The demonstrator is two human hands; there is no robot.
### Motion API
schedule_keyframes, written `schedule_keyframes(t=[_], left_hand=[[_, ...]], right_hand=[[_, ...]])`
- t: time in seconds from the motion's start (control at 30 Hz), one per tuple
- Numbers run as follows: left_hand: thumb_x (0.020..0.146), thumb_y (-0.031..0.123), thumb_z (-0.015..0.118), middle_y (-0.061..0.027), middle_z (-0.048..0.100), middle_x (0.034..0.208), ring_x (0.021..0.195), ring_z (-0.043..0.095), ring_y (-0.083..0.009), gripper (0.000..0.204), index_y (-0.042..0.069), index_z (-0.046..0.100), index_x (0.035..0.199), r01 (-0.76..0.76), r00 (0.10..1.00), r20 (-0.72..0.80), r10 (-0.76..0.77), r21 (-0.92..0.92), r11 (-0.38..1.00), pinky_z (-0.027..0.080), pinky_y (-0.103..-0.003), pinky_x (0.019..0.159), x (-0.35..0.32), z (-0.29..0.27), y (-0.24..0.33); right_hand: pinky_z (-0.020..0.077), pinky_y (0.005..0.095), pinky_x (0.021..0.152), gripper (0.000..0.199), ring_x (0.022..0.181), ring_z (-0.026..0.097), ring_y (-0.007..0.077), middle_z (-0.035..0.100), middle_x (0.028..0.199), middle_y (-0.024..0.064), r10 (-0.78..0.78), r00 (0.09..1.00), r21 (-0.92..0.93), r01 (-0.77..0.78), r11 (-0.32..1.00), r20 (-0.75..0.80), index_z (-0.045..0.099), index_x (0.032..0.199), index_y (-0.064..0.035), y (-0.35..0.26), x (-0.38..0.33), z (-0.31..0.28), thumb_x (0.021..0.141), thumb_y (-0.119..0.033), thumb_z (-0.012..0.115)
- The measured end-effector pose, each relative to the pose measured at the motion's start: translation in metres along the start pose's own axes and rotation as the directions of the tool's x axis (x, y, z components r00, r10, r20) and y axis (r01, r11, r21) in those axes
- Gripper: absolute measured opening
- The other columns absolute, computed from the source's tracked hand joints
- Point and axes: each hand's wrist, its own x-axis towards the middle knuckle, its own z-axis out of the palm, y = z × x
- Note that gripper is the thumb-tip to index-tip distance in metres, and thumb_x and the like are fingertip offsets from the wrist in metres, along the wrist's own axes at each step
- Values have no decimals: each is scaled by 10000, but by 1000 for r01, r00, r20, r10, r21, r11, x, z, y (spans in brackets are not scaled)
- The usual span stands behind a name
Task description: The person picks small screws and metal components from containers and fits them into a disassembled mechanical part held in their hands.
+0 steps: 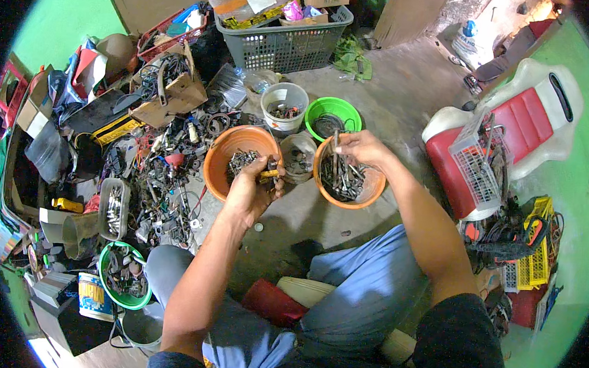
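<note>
Sorting looks to be the step in hand: the person sits on the floor with two orange bowls of metal bits in front of the knees. The left hand [254, 185] is closed around a few small dark parts with something yellow among them, held over the near rim of the left bowl [218, 156]. The right hand [359, 147] hangs over the right bowl [368, 192], its fingers pinching a thin metal piece [336, 146] that stands upright out of the heap. Beyond the bowls sit a white bucket [285, 96], a green bowl [333, 109] and a grey basket [283, 45]; a scrap pile [160, 176] spreads to the left. I'd judge the next move calls for lifting that thin piece clear without dragging its neighbours out, while the left grip keeps its handful from spilling.
</note>
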Motion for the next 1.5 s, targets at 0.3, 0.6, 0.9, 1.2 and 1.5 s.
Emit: schedule_keyframes(t=[0.3,0.6,0.9,1.2,1.5], left_hand=[[1047,278,412,-53,634,899,721,538,-155,297,86,536,1237,55,998,-47,-51,74,996,461,-328,669,1,18,-12],[1054,260,408,-82,642,965,730,540,-162,286,102,524,1261,33,999,-44,-30,83,996,462,-332,680,-1,15,-11],[1042,271,436,-89,652,1036,842,604,-196,320,71,562,1257,28,999,44,-26,-50,998,514,-341,747,-7,7,3],[1024,212,540,-58,628,1055,888,599,-192,216,87,574,1197,-209,978,-13,208,-78,975,538,-356,765,-41,14,34],[1023,292,560,-38,636,1069,888,608,-156,280,123,555,1246,-378,925,24,379,-41,925,488,-326,710,-77,-9,60]], right_hand=[[538,375,751,236,796,698,220,731,957,140,-101,994,-400,73,913,-51,748,1047,-60,57,22,-11,862,-207,758],[522,407,854,211,953,685,285,726,997,175,18,1000,-264,-22,964,-17,736,1057,-64,44,20,-3,883,-182,726],[527,371,797,181,885,686,226,710,941,174,-484,875,-471,421,775,-14,678,1085,-8,-35,7,26,927,-49,600],[526,315,832,220,880,640,125,689,961,60,-595,773,-174,631,756,218,657,1156,6,-159,-44,81,966,-86,595],[546,367,856,408,996,660,251,650,1061,141,-822,386,-200,922,332,419,679,1160,-28,-222,-84,129,788,-154,787]])
